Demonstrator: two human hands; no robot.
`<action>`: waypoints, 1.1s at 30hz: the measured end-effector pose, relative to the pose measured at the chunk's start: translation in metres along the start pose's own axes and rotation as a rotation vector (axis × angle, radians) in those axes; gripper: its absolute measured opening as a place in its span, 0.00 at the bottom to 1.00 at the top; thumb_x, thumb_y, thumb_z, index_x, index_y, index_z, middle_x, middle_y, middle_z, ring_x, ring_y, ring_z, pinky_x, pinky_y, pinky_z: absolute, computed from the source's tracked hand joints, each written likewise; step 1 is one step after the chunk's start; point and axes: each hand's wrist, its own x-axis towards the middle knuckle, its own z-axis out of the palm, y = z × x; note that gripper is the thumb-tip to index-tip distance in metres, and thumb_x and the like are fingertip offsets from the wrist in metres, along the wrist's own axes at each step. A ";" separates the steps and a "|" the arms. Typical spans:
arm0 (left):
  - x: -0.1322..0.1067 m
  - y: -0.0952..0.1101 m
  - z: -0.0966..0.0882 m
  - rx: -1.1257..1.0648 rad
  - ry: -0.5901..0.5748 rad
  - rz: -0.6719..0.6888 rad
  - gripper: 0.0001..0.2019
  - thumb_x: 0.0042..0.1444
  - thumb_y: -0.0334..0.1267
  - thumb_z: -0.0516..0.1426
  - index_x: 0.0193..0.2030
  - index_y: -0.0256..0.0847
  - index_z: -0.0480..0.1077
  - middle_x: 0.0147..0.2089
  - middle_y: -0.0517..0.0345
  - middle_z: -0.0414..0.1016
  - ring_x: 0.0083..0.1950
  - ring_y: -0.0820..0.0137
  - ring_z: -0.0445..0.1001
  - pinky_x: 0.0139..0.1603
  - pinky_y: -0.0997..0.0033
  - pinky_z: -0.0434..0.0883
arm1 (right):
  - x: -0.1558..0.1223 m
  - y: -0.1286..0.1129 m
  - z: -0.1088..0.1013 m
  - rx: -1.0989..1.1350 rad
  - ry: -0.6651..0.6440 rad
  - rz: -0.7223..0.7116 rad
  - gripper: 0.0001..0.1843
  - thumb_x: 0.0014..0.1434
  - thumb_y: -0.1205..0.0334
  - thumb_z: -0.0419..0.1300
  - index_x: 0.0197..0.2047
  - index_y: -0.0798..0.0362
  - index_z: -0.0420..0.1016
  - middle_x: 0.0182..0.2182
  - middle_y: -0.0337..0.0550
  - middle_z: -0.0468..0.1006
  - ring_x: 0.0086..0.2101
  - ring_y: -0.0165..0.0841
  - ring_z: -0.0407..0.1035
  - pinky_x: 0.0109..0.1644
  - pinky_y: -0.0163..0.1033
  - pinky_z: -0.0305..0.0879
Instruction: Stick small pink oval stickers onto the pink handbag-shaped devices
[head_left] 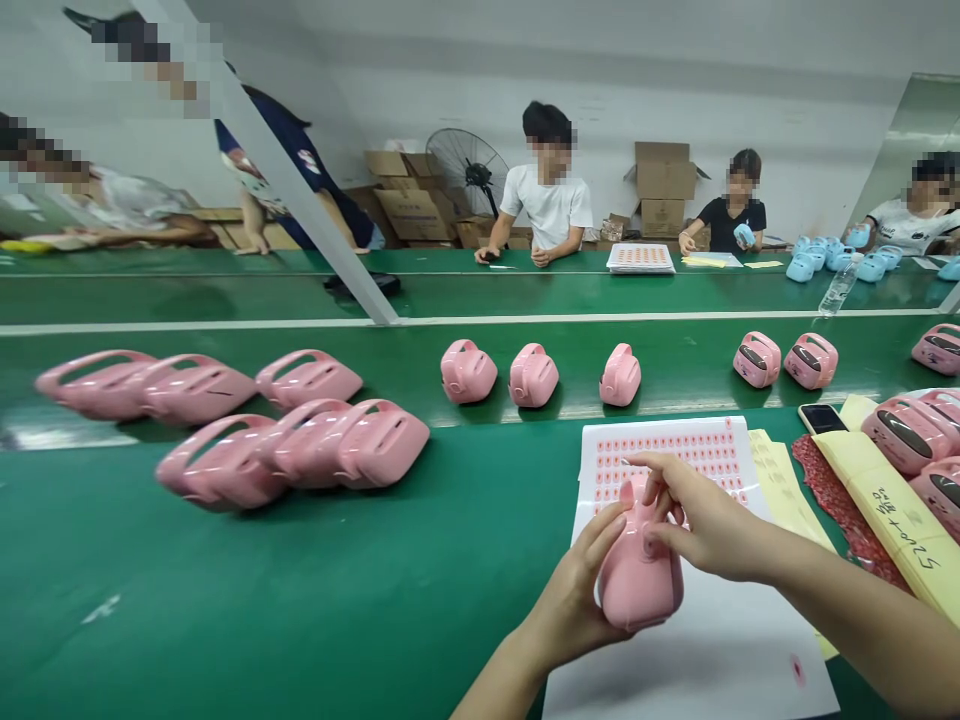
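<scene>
My left hand (577, 590) wraps around a pink plastic toy shell (637, 580), holding it above a white sheet (720, 650). My right hand (701, 520) rests on top of the shell, fingertips pinched and pressed against its upper face. Just beyond lies a sticker sheet (675, 455) covered with rows of small pink stickers.
Several pink shells (300, 430) lie at left on the green belt (225, 600), more (532, 375) further along. Finished pink pieces (907, 430), yellow paper strips (892, 510) and a phone (823, 417) sit at right. Other people sit across the line with blue shells (840, 260), boxes and a fan.
</scene>
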 end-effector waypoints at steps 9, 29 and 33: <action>0.004 0.008 -0.003 0.070 -0.067 -0.009 0.53 0.41 0.39 0.65 0.65 0.62 0.32 0.61 0.44 0.55 0.58 0.47 0.64 0.50 0.47 0.68 | -0.018 0.020 0.022 -0.545 0.255 -0.593 0.29 0.60 0.73 0.45 0.63 0.52 0.46 0.38 0.49 0.73 0.36 0.35 0.70 0.36 0.40 0.72; 0.018 0.032 -0.001 -0.277 -0.146 -0.016 0.54 0.30 0.39 0.69 0.63 0.59 0.43 0.60 0.46 0.50 0.61 0.46 0.58 0.51 0.49 0.67 | 0.006 0.075 0.007 0.037 -0.032 0.208 0.30 0.56 0.69 0.51 0.63 0.49 0.55 0.21 0.31 0.64 0.26 0.28 0.61 0.35 0.35 0.60; 0.016 0.029 -0.002 -0.219 -0.140 -0.030 0.57 0.29 0.40 0.70 0.64 0.61 0.42 0.62 0.45 0.50 0.61 0.43 0.59 0.51 0.47 0.67 | 0.004 0.075 0.008 0.118 0.021 0.309 0.32 0.55 0.66 0.54 0.63 0.51 0.55 0.24 0.34 0.67 0.29 0.30 0.62 0.35 0.36 0.60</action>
